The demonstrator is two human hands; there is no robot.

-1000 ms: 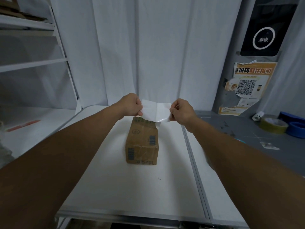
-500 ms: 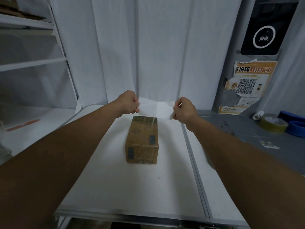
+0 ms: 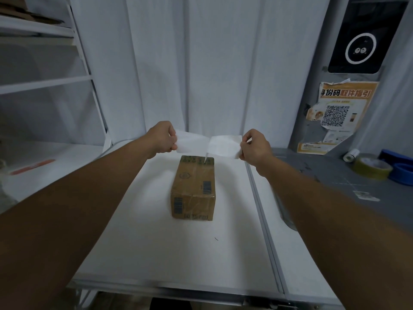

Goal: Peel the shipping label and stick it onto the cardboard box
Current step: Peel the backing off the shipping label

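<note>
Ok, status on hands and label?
Left hand and right hand each pinch a sheet of the label, nearly split. Box bare, unobstructed.

A single head-worn view looks forward and down from above the near edge of the white tabletop (image 3: 156, 253), wide-angle, so straight lines bow toward the frame edges. Both forearms run in from the lower corners and meet near frame centre, where the left hand (image 3: 162, 137) and right hand (image 3: 254, 145) sit at arm's length. The cardboard box (image 3: 193, 186) lies just below centre. White curtains (image 3: 212, 63) fill the upper middle; the shelving (image 3: 44, 81) at upper left seems slightly blurred.
</note>
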